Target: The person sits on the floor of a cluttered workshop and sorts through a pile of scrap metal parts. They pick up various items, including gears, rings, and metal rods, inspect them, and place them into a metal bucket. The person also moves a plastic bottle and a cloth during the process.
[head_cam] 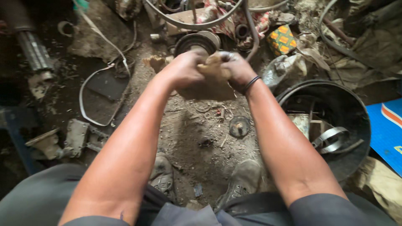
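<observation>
Left hand and right hand both clenched on dirty tan rag, bunched, stained brown, held above dusty floor centre. Round pulley just beyond. Black tub near floor's right edge.

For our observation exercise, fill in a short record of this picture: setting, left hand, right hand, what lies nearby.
setting: dirt floor strewn with metal parts
left hand: grips a tan rag
right hand: grips the same rag; black band on the wrist
beyond hands: round metal pulley
right side: black tub holding metal strips
below: two worn shoes
</observation>
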